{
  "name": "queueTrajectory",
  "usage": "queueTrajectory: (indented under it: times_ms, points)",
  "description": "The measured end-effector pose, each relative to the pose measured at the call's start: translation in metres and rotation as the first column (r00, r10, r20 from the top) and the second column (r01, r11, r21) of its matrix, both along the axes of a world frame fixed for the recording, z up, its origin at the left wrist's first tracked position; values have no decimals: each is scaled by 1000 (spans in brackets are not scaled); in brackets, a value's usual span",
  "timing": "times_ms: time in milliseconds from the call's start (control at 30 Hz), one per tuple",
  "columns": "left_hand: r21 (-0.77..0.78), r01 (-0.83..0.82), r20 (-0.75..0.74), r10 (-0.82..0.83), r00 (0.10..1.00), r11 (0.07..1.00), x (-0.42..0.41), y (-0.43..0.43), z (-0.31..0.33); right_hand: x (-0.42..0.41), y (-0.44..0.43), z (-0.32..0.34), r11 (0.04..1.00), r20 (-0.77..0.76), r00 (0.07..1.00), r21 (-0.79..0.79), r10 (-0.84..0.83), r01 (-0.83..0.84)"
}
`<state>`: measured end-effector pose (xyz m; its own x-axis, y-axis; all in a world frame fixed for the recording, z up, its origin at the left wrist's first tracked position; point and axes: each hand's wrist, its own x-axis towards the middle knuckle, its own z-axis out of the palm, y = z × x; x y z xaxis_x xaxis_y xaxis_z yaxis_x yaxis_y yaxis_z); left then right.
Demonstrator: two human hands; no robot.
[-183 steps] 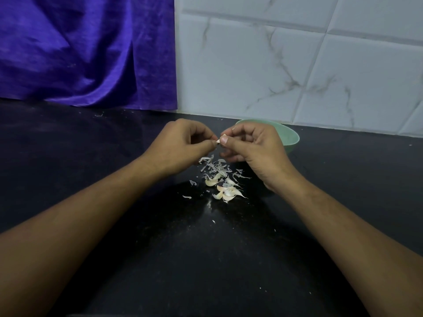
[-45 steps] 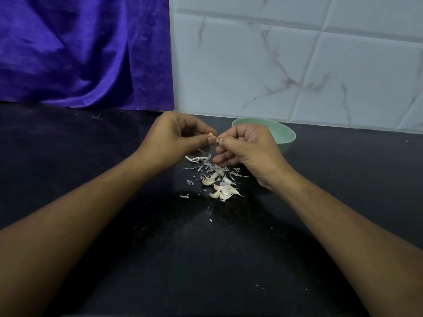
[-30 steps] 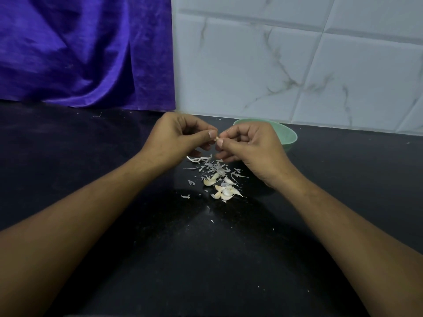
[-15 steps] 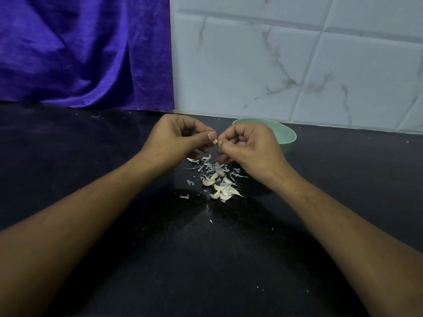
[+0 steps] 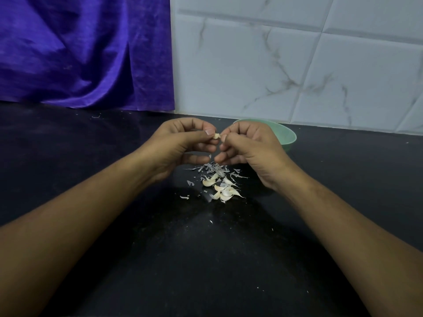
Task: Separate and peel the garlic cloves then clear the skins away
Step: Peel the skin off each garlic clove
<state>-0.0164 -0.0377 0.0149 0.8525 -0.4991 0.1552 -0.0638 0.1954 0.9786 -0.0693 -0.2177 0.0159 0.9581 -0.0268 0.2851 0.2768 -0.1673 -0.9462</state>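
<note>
Head view: two hands, left [image 5: 180, 145] and right [image 5: 249, 147], pinch one garlic clove [image 5: 216, 135] above roughly five cloves [image 5: 225, 193], beside one bowl [image 5: 286, 136]

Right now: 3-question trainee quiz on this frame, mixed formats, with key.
1. What do the left hand and right hand pinch between them?
2. True or false: the bowl stands beside the left hand.
3. The skins lie: A in the bowl, B on the counter below the hands, C on the cloth.

Key: 1 a clove; 2 false, it is behind the right hand; 3 B.
</note>
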Motion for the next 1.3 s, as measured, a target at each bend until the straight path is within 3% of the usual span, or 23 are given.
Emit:
queueTrajectory:
  times_ms: [467,767,1100,1300]
  points:
    - [-26,69,-90,-71,993,997,0,4,5,3,-2,-5,995,-77,996,-83,-53,46]
    - [62,-11,-59,15,998,998,5,4,2,4,-5,-3,942,117,984,-293,-132,161]
    - [157,-35,-3,36,999,987,7,4,-2,-1,-4,-2,914,218,975,-384,-49,132]
    - [139,-60,44,55,998,988,7,2,-5,1,-3,-5,933,229,972,-334,-57,133]
